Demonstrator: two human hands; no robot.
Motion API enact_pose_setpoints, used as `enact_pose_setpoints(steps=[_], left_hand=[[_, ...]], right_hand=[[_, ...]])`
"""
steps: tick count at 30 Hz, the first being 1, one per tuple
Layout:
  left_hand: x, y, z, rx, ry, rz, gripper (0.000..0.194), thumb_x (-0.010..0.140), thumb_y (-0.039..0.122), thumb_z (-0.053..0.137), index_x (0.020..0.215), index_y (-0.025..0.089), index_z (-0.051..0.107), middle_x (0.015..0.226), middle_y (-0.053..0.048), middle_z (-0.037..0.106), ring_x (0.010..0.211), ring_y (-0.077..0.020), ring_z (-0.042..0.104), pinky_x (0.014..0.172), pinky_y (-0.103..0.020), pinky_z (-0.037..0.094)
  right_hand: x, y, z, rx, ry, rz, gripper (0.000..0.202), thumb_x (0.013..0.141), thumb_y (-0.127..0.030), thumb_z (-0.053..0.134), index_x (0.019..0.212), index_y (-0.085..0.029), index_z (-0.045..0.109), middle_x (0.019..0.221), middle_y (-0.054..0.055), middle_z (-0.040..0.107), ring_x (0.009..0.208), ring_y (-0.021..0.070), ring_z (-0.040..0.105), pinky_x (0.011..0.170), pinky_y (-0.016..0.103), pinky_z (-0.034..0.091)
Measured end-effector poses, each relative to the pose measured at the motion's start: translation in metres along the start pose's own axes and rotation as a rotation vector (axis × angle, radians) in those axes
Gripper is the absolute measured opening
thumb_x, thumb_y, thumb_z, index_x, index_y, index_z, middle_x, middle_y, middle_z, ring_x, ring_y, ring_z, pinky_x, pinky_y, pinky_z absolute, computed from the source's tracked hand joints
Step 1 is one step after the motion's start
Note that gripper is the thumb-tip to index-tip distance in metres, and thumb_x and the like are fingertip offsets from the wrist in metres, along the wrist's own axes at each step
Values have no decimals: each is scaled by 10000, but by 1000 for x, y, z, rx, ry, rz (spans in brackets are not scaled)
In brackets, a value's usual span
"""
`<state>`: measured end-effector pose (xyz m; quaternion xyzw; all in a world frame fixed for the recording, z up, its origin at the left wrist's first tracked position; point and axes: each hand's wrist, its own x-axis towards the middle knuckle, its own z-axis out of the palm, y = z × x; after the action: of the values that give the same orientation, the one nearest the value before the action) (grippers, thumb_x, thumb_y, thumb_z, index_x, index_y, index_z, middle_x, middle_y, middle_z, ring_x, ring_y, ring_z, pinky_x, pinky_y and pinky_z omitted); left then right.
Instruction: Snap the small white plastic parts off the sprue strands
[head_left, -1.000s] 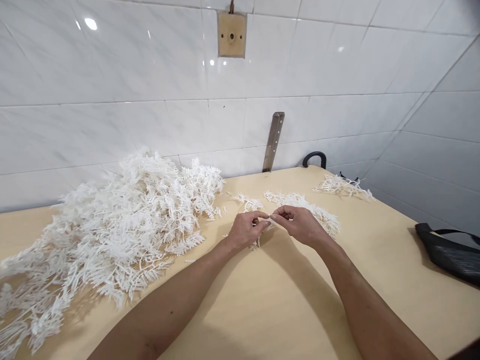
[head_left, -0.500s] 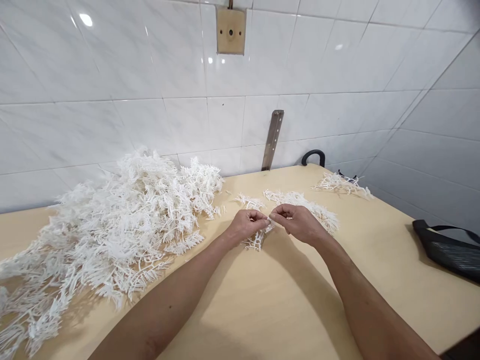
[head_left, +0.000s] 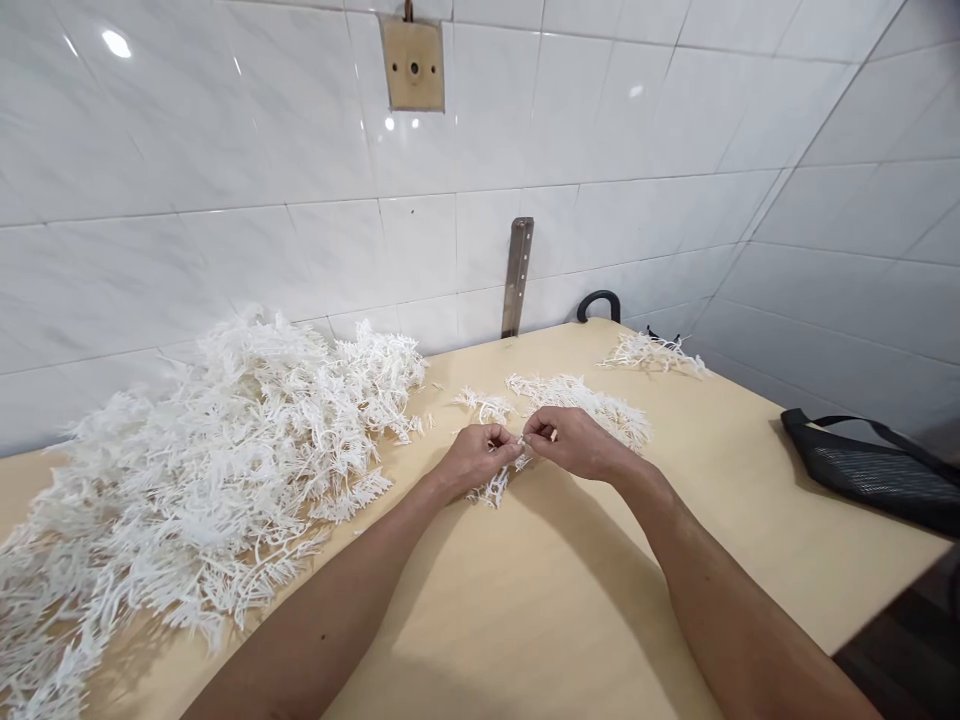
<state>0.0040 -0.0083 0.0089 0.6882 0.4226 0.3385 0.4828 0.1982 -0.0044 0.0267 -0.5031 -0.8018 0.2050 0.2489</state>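
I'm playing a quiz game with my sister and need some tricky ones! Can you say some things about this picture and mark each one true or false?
1. The left hand and right hand are close together, fingertips at a small white piece. True.
2. Both hands wear gloves. False: they are bare.
3. The big white heap is on the left side of the table. True.
4. The black bag is buried in the heap. False: the black bag lies at the right side of the table.
5. The square plate on the wall is higher up than the metal strip. True.
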Motion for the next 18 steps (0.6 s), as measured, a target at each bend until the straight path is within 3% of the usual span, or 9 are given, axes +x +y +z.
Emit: enact_pose_setpoints(steps=[3, 6, 11, 15, 18], left_hand=[[0, 0, -1, 40, -29, -9, 181, 768, 333, 592, 715, 159, 589, 635, 11, 562, 593, -118, 499, 562, -240, 368], [-1, -1, 0, 30, -43, -4, 165, 771, 313, 573, 698, 166, 560, 610, 23, 530, 579, -113, 476, 552, -235, 353], [1, -6, 6, -25, 79, -1, 175, 761, 320, 597, 692, 169, 544, 617, 30, 520, 580, -101, 457, 573, -228, 367], [3, -7, 8, -32, 114, 8, 140, 760, 293, 601, 717, 163, 572, 660, 15, 557, 597, -100, 477, 584, -226, 378], [3, -6, 7, -47, 92, 24, 145, 770, 298, 602, 727, 163, 574, 656, 17, 554, 584, -95, 469, 576, -223, 375]], right_hand=[[6, 5, 12, -156, 70, -68, 152, 773, -144, 514, 724, -204, 645, 752, 17, 661, 653, 147, 580, 611, 265, 429], [12, 15, 17, -232, 221, -88, 212, 809, -109, 472, 806, -188, 669, 856, 59, 684, 747, 172, 613, 696, 294, 453], [10, 22, 4, -36, 447, -19, 175, 835, -184, 542, 922, -192, 693, 849, 43, 714, 734, 169, 631, 737, 305, 487], [5, 11, -2, 72, 319, -75, 136, 839, -306, 612, 863, -236, 726, 870, 17, 717, 696, 149, 612, 661, 278, 480], [5, 5, 2, 27, 198, -115, 121, 828, -294, 633, 822, -250, 745, 837, 11, 700, 690, 142, 595, 648, 272, 458]])
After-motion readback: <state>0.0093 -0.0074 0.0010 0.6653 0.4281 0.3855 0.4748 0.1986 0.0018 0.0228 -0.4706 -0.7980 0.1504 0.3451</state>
